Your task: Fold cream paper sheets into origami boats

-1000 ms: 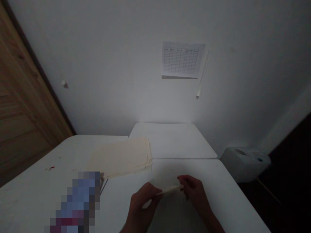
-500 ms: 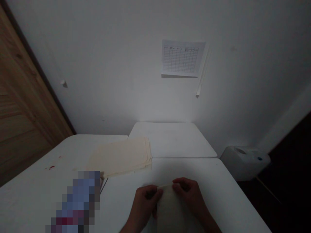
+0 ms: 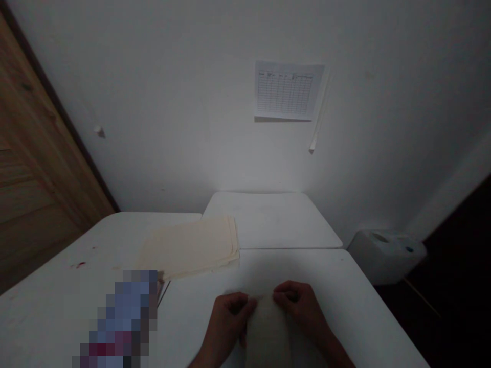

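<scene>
A pale beige sheet (image 3: 267, 332), cloth or paper I cannot tell, lies lengthwise toward me at the front of the white table (image 3: 330, 306). My left hand (image 3: 232, 317) pinches its far left corner between thumb and fingers. At the far right corner, my right hand (image 3: 299, 301) pinches the same edge with its thumb and index finger. The edge between the hands dips a little. The sheet's near end runs out of the picture at the bottom. Left of my hands lies a stack of cream sheets (image 3: 192, 245) with rounded corners.
A pixelated patch (image 3: 118, 312) hides something on the left side. More white tabletops adjoin at the left and back. Behind them rises a wall with a printed table sheet (image 3: 286, 92) on it. A white bin-like box (image 3: 387, 255) stands right of the table; a wooden door (image 3: 38, 128) is at left.
My right hand's thumb and index finger have drawn closer together at the sheet's corner. The far edge of the sheet has shifted slightly. My left hand stays nearly still.
</scene>
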A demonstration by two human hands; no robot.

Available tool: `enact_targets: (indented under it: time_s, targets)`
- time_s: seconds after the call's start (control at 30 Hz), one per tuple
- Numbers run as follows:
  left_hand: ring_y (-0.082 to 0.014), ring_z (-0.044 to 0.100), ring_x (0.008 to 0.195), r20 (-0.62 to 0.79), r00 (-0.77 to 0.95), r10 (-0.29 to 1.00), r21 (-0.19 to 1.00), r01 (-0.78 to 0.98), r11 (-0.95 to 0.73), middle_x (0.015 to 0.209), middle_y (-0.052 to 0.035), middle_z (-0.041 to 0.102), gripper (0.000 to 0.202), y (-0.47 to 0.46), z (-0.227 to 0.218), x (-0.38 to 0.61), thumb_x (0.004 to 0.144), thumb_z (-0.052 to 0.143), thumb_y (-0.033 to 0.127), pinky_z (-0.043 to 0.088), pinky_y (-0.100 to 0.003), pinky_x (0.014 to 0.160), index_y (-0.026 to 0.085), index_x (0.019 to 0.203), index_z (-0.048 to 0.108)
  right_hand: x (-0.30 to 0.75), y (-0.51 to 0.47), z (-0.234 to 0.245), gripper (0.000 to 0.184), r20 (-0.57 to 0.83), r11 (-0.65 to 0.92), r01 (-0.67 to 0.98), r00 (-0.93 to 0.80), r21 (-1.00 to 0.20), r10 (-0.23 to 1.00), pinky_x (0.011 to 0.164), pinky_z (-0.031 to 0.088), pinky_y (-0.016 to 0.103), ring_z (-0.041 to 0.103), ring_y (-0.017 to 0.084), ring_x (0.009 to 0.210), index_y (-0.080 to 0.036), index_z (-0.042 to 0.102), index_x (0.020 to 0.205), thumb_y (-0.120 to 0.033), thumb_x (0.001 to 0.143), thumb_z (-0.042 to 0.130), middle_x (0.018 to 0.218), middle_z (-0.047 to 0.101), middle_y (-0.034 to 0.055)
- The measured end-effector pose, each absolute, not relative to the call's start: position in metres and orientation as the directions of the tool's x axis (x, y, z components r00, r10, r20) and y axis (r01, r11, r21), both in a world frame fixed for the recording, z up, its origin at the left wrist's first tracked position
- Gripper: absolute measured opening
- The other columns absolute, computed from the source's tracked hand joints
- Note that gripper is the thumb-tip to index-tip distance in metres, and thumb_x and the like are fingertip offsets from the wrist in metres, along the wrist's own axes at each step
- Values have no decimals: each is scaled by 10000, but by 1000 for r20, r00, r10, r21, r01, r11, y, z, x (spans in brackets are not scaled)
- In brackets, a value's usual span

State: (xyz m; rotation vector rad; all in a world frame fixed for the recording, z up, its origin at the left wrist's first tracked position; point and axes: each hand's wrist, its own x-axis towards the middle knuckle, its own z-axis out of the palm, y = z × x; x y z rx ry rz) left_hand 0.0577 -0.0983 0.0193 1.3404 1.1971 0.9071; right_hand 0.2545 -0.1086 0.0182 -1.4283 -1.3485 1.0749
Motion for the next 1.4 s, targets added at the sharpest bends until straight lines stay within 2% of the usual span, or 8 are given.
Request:
enact_targets:
  time_s: [0.33,0.7,0.87,1.03,1.23,1.4]
  targets:
    - [-93,423,361,-106,188,976,986,147,79,483,29,512,448,-98,22,58,703,658,574,310,-185,311,145,577,637,255,-108,16,254,-48,-59,215,53,-975,997,602,476,256,685,224,711,-155,724,794,-396,716,712,741,734,65]
    - [-93,411,321,-106,206,973,991,108,85,458,41,473,488,-98,16,57,714,638,612,304,-191,283,147,567,628,254,-108,15,307,-30,-43,205,69,-978,997,627,500,272,687,233,726,-155,733,777,-452,699,734,751,735,74]
    - [-97,428,373,-84,196,977,991,121,61,470,31,478,490,-99,23,57,702,651,610,330,-187,320,146,544,632,256,-106,13,332,-49,-63,222,65,-973,997,588,480,259,669,215,686,-154,731,790,-472,692,728,730,726,67]
    - [-100,443,375,-89,192,977,991,116,67,524,5,548,507,-100,26,57,689,648,635,323,-187,303,136,602,684,256,-106,11,333,-77,-80,206,26,-975,997,517,420,227,610,163,573,-146,716,849,-440,693,730,634,688,29]
    - [-99,447,348,-120,183,976,987,125,98,522,-1,575,539,-100,23,58,674,648,669,343,-193,294,134,658,713,254,-106,9,308,-85,-92,205,39,-974,996,497,390,210,579,139,554,-132,697,699,-439,693,727,614,665,27]
    - [-94,455,338,-93,184,979,992,98,76,538,-3,587,523,-100,20,58,697,647,648,353,-190,285,130,672,710,257,-106,13,382,-72,-76,169,32,-983,997,494,410,216,567,134,524,-127,686,672,-507,688,727,566,635,21]
